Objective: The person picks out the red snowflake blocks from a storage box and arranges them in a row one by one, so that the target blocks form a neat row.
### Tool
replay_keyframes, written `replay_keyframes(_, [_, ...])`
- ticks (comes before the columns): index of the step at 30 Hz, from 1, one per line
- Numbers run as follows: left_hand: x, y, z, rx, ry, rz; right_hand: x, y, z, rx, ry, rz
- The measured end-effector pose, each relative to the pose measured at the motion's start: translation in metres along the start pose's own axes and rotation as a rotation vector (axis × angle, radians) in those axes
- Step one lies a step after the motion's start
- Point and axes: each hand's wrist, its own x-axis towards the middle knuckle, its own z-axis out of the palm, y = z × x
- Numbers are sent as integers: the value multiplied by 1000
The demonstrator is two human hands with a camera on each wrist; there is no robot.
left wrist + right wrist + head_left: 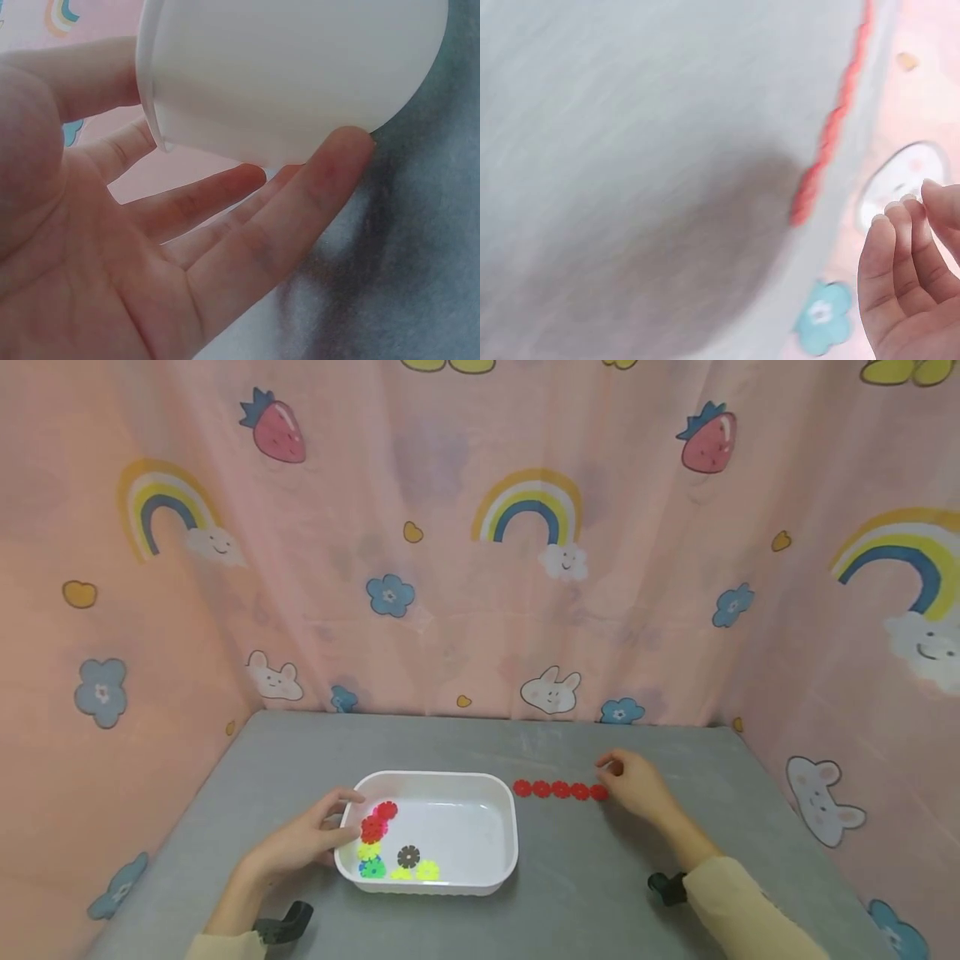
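A white plastic tub [442, 889] stands on the table, with several notched plastic discs inside it. My left hand [307, 835] grips the tub's left end; the left wrist view shows the fingers [247, 247] spread against its white wall [285, 82]. To the tub's right, red notched discs [561, 789] lie in a straight row. My right hand [637, 785] hovers by the row's right end, its fingers [881, 255] loosely bent and nothing between them. In the right wrist view, the red row [829, 139] runs away edge-on, apart from the fingertips.
Inside the tub are red discs [372, 829], a brown one [408, 857], a green one [373, 867] and yellow ones [428, 870]. Behind the grey table [420, 739] hangs a pink patterned curtain [450, 635], which also closes off both sides.
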Motion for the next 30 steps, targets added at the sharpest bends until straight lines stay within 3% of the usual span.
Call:
replay_keyframes(10, [-3, 1, -1, 8, 11, 3, -7, -60, 4, 36, 53, -39])
replay_keyframes(17, [-1, -1, -1, 6, 12, -8, -11, -102, 15, 76, 43, -69])
replay_keyframes(30, [-2, 0, -2, -4, 13, -11, -14, -166, 49, 116, -18, -257])
